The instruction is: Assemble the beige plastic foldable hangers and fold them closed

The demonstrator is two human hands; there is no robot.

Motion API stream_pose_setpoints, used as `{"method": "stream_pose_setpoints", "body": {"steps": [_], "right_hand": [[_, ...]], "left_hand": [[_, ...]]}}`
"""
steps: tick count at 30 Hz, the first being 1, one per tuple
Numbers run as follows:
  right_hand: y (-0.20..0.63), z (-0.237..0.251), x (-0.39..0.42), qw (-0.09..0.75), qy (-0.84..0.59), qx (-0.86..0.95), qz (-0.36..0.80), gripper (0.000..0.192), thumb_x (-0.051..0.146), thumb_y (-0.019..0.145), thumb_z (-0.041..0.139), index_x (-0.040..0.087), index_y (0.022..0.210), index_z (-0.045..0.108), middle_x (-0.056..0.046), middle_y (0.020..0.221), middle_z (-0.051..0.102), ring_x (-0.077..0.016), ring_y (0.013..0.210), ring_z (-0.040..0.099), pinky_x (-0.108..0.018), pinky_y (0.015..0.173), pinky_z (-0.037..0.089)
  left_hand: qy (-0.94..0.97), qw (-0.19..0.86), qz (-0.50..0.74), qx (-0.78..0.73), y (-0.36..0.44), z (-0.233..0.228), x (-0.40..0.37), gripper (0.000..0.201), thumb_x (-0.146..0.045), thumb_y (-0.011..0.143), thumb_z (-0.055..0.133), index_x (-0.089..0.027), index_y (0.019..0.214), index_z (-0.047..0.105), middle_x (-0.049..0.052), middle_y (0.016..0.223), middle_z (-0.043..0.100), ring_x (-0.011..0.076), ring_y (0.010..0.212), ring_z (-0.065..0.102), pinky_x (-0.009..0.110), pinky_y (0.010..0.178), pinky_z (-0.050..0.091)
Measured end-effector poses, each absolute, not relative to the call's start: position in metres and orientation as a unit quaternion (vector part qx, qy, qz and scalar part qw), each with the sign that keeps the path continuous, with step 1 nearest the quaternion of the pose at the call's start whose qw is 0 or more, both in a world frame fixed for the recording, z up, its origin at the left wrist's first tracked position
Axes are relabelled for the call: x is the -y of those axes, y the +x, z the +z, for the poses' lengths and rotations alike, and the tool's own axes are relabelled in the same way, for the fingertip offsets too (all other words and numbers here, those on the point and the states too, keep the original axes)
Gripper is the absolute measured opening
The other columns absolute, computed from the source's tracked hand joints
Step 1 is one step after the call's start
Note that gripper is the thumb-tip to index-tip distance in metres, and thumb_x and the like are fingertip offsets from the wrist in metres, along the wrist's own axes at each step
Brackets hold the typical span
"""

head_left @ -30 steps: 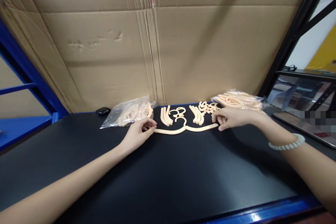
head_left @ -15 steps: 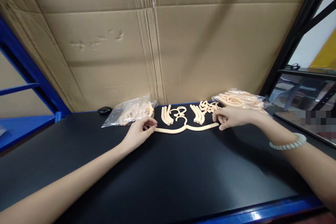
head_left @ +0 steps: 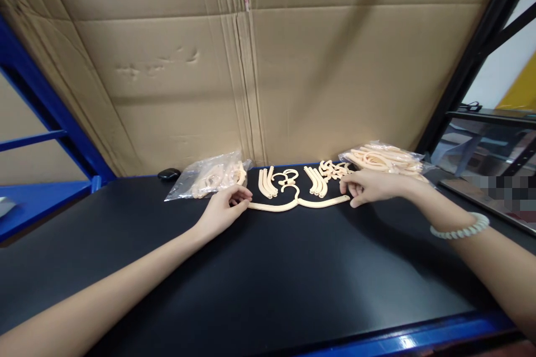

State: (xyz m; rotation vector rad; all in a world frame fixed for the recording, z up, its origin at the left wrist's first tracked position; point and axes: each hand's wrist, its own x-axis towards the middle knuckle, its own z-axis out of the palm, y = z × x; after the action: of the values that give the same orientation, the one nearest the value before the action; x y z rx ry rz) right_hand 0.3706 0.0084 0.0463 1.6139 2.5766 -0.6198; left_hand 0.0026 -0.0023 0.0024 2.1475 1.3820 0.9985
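A cream plastic clothes hanger (head_left: 276, 208) lies across the black table, its two curved arms meeting under an upright hook. My left hand (head_left: 224, 207) has its thumb and fingers closed round the left arm's outer end, which they partly hide. At the opposite tip, my right hand (head_left: 368, 187) curls its fingers and thumb about the end, with a small hole showing there. Behind the hanger lie loose hooks (head_left: 288, 175), a row of curved hanger arms (head_left: 266, 183) and a second row of arms (head_left: 316, 182).
A clear bag of cream parts (head_left: 209, 178) lies behind my left hand, beside a black computer mouse (head_left: 169, 174). Small hooked pieces (head_left: 333, 168) are heaped near another full bag (head_left: 385, 157). Cardboard (head_left: 176, 89) closes off the back of the black table (head_left: 268, 279).
Hardly anything differs. Both hands stay at the hanger's ends, and the view has shifted very slightly.
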Motion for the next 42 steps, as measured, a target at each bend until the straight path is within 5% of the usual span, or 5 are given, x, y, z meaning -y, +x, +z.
{"method": "stream_pose_setpoints", "body": {"steps": [15,24,31,42], "right_hand": [[0.379,0.045,-0.017,0.012,0.518,-0.824,-0.228,0.040,0.031,0.066,0.065,0.015,0.102,0.061,-0.003,0.077,0.065,-0.0178,0.071,0.061,-0.027,0.063,0.044],[0.335,0.068,-0.021,-0.191,0.458,-0.864,-0.089,0.024,0.026,0.080,0.055,0.015,0.099,0.066,-0.006,0.087,0.070,-0.0163,0.077,0.063,-0.026,0.068,0.045],[0.269,0.043,-0.060,-0.176,0.387,-0.903,-0.060,0.020,0.018,0.071,0.068,0.016,0.090,0.071,-0.006,0.085,0.069,-0.0168,0.075,0.060,-0.027,0.070,0.043],[0.258,0.019,-0.073,-0.289,0.378,-0.877,-0.068,0.009,0.012,0.076,0.062,0.017,0.076,0.070,-0.005,0.082,0.066,-0.0162,0.077,0.059,-0.029,0.076,0.044]], "left_hand": [[0.796,0.224,0.366,-0.426,0.005,0.004,-0.003,0.025,-0.026,0.087,0.038,-0.017,0.097,0.059,0.009,0.097,0.068,0.0204,0.090,0.069,0.035,0.080,0.054],[0.912,-0.114,0.218,-0.330,0.014,0.054,-0.008,0.026,-0.018,0.091,0.041,-0.018,0.099,0.066,0.010,0.093,0.068,0.0228,0.090,0.058,0.033,0.078,0.045],[0.945,-0.162,0.059,-0.279,0.031,0.053,-0.032,0.009,-0.012,0.078,0.064,-0.019,0.081,0.067,0.006,0.090,0.069,0.0238,0.094,0.054,0.032,0.077,0.037],[0.951,-0.157,0.067,-0.257,0.030,0.036,-0.046,0.010,-0.013,0.085,0.056,-0.017,0.083,0.065,0.005,0.085,0.067,0.0201,0.090,0.057,0.028,0.075,0.039]]}}
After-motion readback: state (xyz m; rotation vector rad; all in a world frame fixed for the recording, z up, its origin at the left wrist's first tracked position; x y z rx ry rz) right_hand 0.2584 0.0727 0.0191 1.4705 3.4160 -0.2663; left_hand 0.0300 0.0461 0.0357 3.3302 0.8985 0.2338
